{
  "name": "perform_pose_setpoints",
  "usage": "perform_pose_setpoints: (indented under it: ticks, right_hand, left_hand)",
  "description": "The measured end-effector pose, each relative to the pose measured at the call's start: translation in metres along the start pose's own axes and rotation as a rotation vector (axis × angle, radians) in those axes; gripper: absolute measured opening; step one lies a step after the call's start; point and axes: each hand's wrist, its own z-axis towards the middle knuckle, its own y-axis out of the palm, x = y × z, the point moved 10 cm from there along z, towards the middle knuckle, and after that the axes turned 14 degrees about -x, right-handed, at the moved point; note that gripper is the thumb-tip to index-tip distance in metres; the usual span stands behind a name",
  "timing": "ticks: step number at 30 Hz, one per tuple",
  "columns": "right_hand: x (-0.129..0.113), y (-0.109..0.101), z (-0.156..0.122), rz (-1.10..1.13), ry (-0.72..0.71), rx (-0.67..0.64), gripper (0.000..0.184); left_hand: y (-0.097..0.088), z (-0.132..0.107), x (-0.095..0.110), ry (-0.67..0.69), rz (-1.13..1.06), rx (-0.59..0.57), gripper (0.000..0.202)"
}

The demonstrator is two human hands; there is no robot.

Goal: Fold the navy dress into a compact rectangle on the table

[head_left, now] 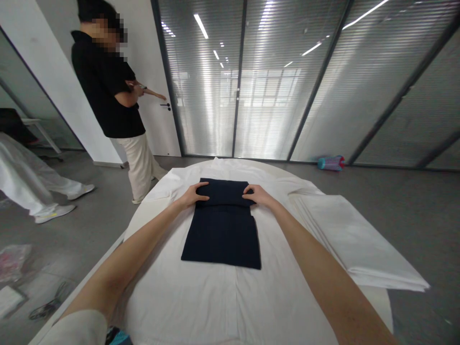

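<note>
A glass wall [305, 81] with lowered blinds fills the far side of the room, grey floor [413, 201] running up to it. A white door [147, 76] stands to its left. In front of the door a person [111, 96] in a black top and pale trousers stands with arms crossed at the chest. At the far left edge, another person's legs [32, 187] in white trousers and light shoes stretch across the floor.

Nearer, a round table [384, 299] is covered by a white sheet [201, 297]. On its right side lies a stack of folded white cloth [352, 239], one corner jutting past the table's edge.

In the middle of the sheet lies a dark garment [223, 230], folded into a neat oblong, its far end doubled over into a thicker band. The left hand [194, 194] rests on the band's left corner, fingers curled over the edge and thumb on top. The right hand [257, 194] does the same at the right corner. Both seem to pinch the fold rather than lie flat, though the fingertips are too small to be sure.

On the floor by the glass lies a small teal roller [330, 163] with a red end. At bottom left sit a plastic bag [14, 261] and a coiled cable [46, 306].
</note>
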Motion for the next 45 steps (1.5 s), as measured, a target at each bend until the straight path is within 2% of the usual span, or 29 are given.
perform_pose_setpoints:
  ticks: [3,6,8,10,12,13,15,19,21,24,26,29,32,34,36,40,43,45]
  right_hand:
    - [-0.010,-0.002,-0.004,-0.272,0.066,-0.022,0.013]
    - [-0.035,-0.015,-0.014,-0.569,0.094,0.181,0.011]
    - [-0.055,-0.007,-0.016,-0.652,0.008,0.244,0.010]
    - [-0.062,0.018,-0.009,-0.645,-0.090,0.133,0.011]
    - [-0.058,0.041,-0.003,-0.621,-0.135,0.003,0.012]
    - [-0.053,0.047,-0.001,-0.617,-0.132,-0.031,0.014]
    - [-0.042,0.048,0.001,-0.624,-0.086,-0.050,0.018]
    - [-0.034,0.035,-0.002,-0.652,0.005,-0.021,0.025]
    - [-0.044,0.036,-0.004,-0.653,-0.042,0.005,0.027]
    - [-0.055,0.050,-0.004,-0.631,-0.127,-0.063,0.026]
    - [-0.047,0.051,-0.003,-0.650,-0.073,-0.104,0.025]
    - [-0.027,0.022,-0.005,-0.704,0.096,-0.017,0.022]
    - [-0.011,-0.010,-0.006,-0.639,0.184,0.060,0.014]
    - [-0.004,-0.020,-0.003,-0.535,0.192,0.075,0.014]
    - [0.003,-0.024,0.001,-0.436,0.200,0.091,0.022]
    - [0.021,-0.023,0.006,-0.261,0.254,0.158,0.038]
    - [0.030,-0.010,0.010,-0.063,0.223,0.129,0.030]
    - [0.031,-0.004,0.012,-0.013,0.213,0.127,0.026]
  left_hand:
    - [-0.013,0.000,0.005,-0.030,0.106,0.028,0.069]
    - [-0.036,-0.004,0.016,-0.009,0.192,0.191,0.054]
    - [-0.037,-0.006,0.028,0.082,0.279,0.246,0.042]
    - [-0.019,-0.003,0.035,0.170,0.409,0.163,0.030]
    - [0.007,0.001,0.031,0.207,0.521,0.000,0.022]
    - [0.016,0.003,0.027,0.205,0.548,-0.064,0.020]
    - [0.024,0.003,0.021,0.199,0.573,-0.115,0.019]
    - [0.023,0.001,0.025,0.216,0.570,-0.102,0.021]
    - [0.027,-0.002,0.030,0.242,0.564,-0.118,0.021]
    - [0.031,-0.001,0.026,0.189,0.518,-0.159,0.020]
    - [0.024,0.001,0.022,0.123,0.478,-0.146,0.021]
    - [0.000,0.003,0.024,0.079,0.436,-0.075,0.021]
    - [-0.032,0.003,0.030,0.051,0.375,0.061,0.020]
    - [-0.050,0.001,0.029,0.018,0.328,0.154,0.025]
    - [-0.058,0.000,0.020,-0.048,0.281,0.199,0.035]
    - [-0.056,0.000,-0.008,-0.192,0.176,0.190,0.049]
    - [-0.050,0.002,-0.019,-0.202,0.095,0.209,0.057]
    - [-0.046,0.005,-0.021,-0.169,0.040,0.232,0.062]
